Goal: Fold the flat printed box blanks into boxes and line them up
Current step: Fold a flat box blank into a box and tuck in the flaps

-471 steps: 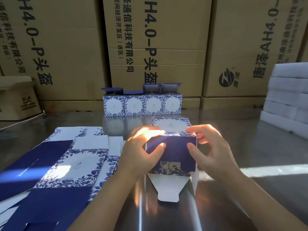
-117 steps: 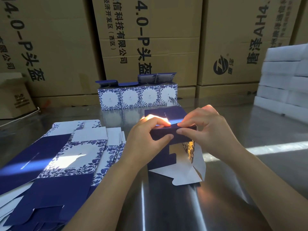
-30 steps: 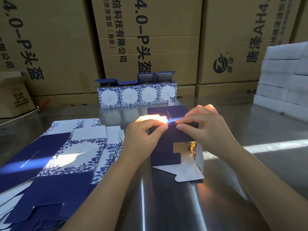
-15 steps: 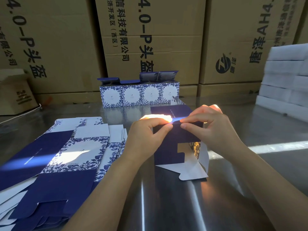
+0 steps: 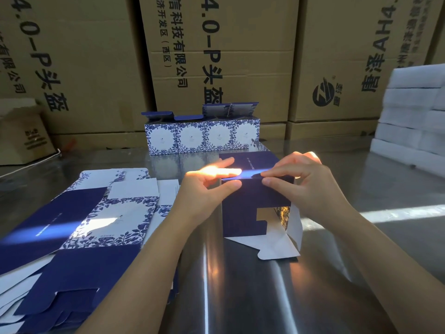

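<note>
A half-folded navy box (image 5: 243,210) stands on the steel table (image 5: 240,297) in front of me, its white bottom flaps (image 5: 272,244) splayed toward me. My left hand (image 5: 204,191) holds its upper left corner, thumb against the front face and fingers stretched over the top fold. My right hand (image 5: 303,184) pinches the top front edge between thumb and forefinger. A stack of flat blue-and-white printed blanks (image 5: 79,227) lies at the left. Several folded floral boxes (image 5: 202,138) stand in a row at the back, lids up.
Large brown cartons (image 5: 216,56) wall the far side of the table. A small open carton (image 5: 21,136) sits at the far left. Stacked white foam blocks (image 5: 414,116) stand at the right. A bright strip of sunlight crosses the table.
Over the last second my left fingers have straightened out over the box top; my right hand keeps its pinch on the front edge. The box has hardly moved.
</note>
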Motion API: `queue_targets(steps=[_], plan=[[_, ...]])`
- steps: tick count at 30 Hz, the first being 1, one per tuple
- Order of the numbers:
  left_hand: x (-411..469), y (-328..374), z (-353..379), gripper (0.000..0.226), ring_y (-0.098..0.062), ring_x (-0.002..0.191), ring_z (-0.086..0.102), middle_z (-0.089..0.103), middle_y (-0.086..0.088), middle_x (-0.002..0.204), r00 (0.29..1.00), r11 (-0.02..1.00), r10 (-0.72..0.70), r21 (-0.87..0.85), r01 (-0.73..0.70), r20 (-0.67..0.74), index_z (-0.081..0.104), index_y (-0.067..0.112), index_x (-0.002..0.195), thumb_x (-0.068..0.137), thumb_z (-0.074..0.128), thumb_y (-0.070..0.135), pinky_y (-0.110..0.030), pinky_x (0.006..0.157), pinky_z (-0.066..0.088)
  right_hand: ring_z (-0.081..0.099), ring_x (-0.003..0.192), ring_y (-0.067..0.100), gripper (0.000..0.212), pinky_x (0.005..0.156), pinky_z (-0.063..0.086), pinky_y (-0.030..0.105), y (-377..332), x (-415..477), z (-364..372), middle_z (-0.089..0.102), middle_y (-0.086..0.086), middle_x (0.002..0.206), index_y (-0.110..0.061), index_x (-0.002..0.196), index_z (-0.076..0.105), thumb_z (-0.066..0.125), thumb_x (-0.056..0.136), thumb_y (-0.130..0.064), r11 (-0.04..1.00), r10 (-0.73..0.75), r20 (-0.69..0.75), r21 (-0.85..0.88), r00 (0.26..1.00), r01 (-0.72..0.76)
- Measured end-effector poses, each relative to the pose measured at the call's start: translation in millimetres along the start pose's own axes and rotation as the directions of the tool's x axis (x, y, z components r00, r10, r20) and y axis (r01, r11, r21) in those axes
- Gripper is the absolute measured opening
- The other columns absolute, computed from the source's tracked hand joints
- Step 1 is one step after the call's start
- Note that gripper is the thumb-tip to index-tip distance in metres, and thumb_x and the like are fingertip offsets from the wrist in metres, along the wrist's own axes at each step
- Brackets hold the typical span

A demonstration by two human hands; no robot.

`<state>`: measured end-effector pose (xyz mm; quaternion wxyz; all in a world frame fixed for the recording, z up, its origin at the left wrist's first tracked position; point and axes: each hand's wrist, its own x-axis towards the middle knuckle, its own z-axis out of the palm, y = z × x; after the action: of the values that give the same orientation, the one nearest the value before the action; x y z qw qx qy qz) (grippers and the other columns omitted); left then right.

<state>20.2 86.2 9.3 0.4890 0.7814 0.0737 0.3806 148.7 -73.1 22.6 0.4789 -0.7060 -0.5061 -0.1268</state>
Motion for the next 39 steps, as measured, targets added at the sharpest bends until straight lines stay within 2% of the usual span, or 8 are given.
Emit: queue_targets(steps=[6, 11, 17, 21, 26, 30, 35, 39], plan=[[1.6, -2.6, -4.3, 0.014, 0.004, 0.107, 0.06, 0.069, 0.022, 0.104, 0.999, 0.996, -0.037, -0.079, 0.037, 0.0, 0.076, 0.028, 0.079, 0.077, 0.075, 0.014, -0.02, 0.091, 0.049, 0.048, 0.096, 0.01, 0.016, 0.076, 0.034, 0.009, -1.7, -0.7, 0.8, 0.063, -0.016, 0.087, -0.043, 0.077, 0.071, 0.074, 0.079, -0.028, 1.0, 0.007, -0.01, 0.027, 1.0, -0.006], [2.2, -1.4, -2.0, 0.01, 0.007, 0.11, 0.057, 0.072, 0.017, 0.097, 0.999, 0.999, -0.033, -0.043, 0.031, -0.038, 0.076, 0.021, 0.081, 0.076, 0.076, 0.012, -0.029, 0.101, 0.045, 0.047, 0.097, 0.011, 0.015, 0.075, 0.031, 0.007, -3.2, -0.1, 0.1, 0.062, -0.016, 0.087, -0.042, 0.078, 0.071, 0.074, 0.08, -0.027, 1.0, 0.007, -0.004, 0.001, 1.0, -0.007], [2.6, -2.4, -2.4, 0.011, 0.012, 0.109, 0.055, 0.072, 0.018, 0.096, 0.999, 0.999, -0.042, -0.036, 0.041, -0.021, 0.076, 0.021, 0.083, 0.077, 0.076, 0.013, -0.025, 0.102, 0.044, 0.047, 0.098, 0.008, 0.014, 0.075, 0.033, 0.007, -0.5, 0.5, 1.5, 0.062, -0.019, 0.087, -0.043, 0.078, 0.071, 0.073, 0.08, -0.029, 1.0, 0.021, -0.009, 0.011, 1.0, -0.021], [2.3, -3.3, -5.1, 0.011, 0.012, 0.108, 0.055, 0.071, 0.022, 0.097, 0.999, 0.999, -0.027, 0.025, 0.027, -0.025, 0.074, 0.031, 0.079, 0.078, 0.075, 0.019, -0.023, 0.1, 0.041, 0.052, 0.097, 0.008, 0.017, 0.075, 0.045, 0.025, 3.5, 0.6, 1.7, 0.062, -0.021, 0.088, -0.041, 0.074, 0.072, 0.074, 0.08, -0.026, 0.988, 0.069, -0.024, 0.141, 0.997, -0.065], [2.6, -0.6, -7.6, 0.015, 0.013, 0.104, 0.057, 0.07, 0.026, 0.093, 1.0, 0.997, 0.007, 0.075, -0.005, -0.03, 0.073, 0.033, 0.078, 0.079, 0.073, 0.018, -0.007, 0.089, 0.043, 0.058, 0.097, 0.004, 0.013, 0.071, 0.048, 0.02, 7.2, 2.6, 2.8, 0.061, -0.017, 0.102, -0.038, 0.077, 0.073, 0.075, 0.079, -0.024, 0.948, 0.183, -0.008, 0.265, 0.983, -0.175], [0.0, 5.9, -1.0, 0.018, 0.005, 0.096, 0.062, 0.072, 0.019, 0.089, 0.991, 0.987, 0.097, 0.139, -0.085, -0.087, 0.073, 0.033, 0.076, 0.078, 0.074, 0.015, -0.013, 0.088, 0.046, 0.059, 0.086, -0.008, 0.017, 0.059, 0.046, 0.008, 5.9, 3.1, 1.9, 0.063, -0.022, 0.094, -0.039, 0.072, 0.073, 0.073, 0.08, -0.024, 0.915, 0.224, 0.059, 0.332, 0.973, -0.231], [-4.5, 12.9, 9.6, 0.017, 0.005, 0.098, 0.058, 0.069, 0.023, 0.09, 0.979, 0.948, 0.198, 0.265, -0.177, -0.052, 0.072, 0.037, 0.079, 0.077, 0.076, 0.021, -0.012, 0.088, 0.042, 0.059, 0.092, -0.006, 0.019, 0.069, 0.044, 0.005, 0.9, 0.2, 6.1, 0.065, -0.023, 0.094, -0.041, 0.075, 0.074, 0.076, 0.078, -0.022, 0.945, 0.13, 0.059, 0.293, 0.99, -0.141], [-6.9, 14.8, 10.1, 0.017, 0.008, 0.095, 0.058, 0.067, 0.026, 0.087, 0.969, 0.936, 0.236, 0.283, -0.208, -0.071, 0.073, 0.037, 0.084, 0.076, 0.077, 0.022, -0.028, 0.096, 0.043, 0.06, 0.094, -0.004, 0.017, 0.071, 0.045, 0.007, -1.3, -0.4, 6.5, 0.065, -0.023, 0.095, -0.042, 0.076, 0.074, 0.076, 0.077, -0.025, 0.947, 0.112, 0.059, 0.297, 0.992, -0.125]])
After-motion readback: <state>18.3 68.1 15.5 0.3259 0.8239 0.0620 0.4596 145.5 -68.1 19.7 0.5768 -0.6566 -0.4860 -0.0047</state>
